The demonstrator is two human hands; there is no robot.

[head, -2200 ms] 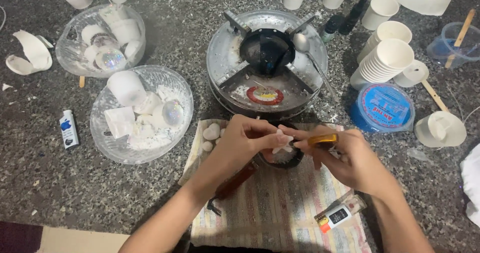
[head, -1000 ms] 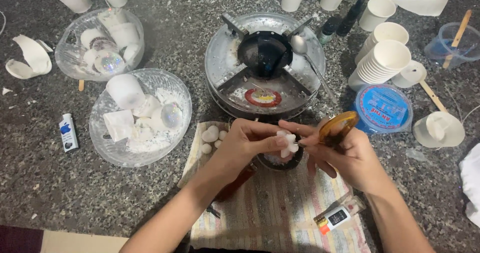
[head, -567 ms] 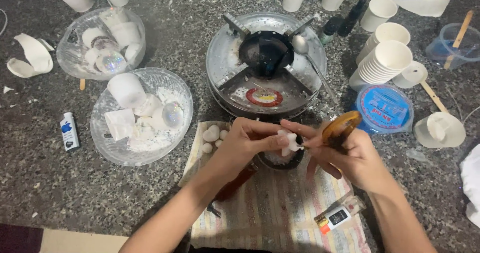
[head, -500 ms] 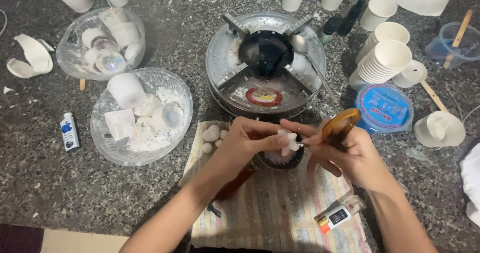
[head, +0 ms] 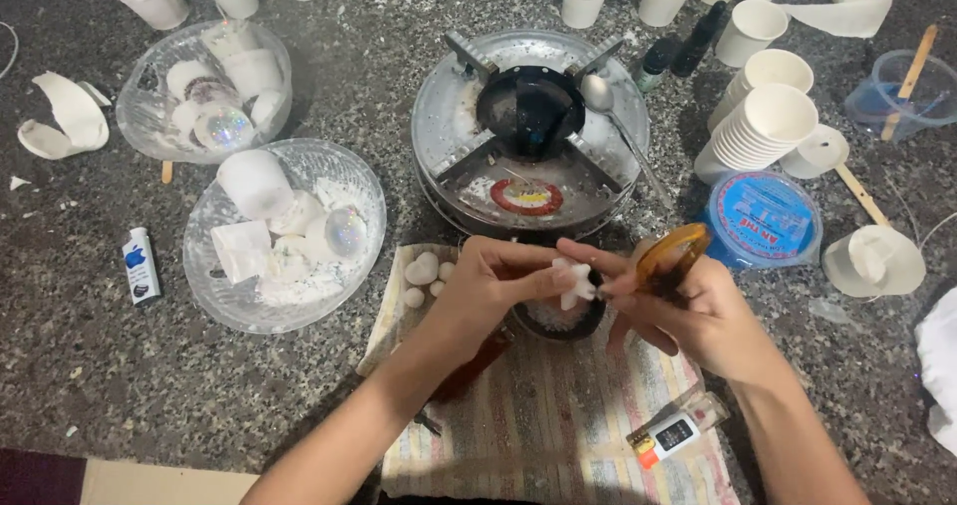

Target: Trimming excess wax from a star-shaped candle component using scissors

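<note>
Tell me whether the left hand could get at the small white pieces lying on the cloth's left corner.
Probably yes. The small white pieces lie just beside the left hand with nothing between, though it pinches a white star-shaped piece and would have to free its fingers first.

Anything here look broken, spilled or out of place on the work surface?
Yes. A torn paper cup lies in pieces at the far left, a white cup lies tipped on its side at the right, and white crumbs are scattered in the clear bowl. The hands look ordinary.
</note>
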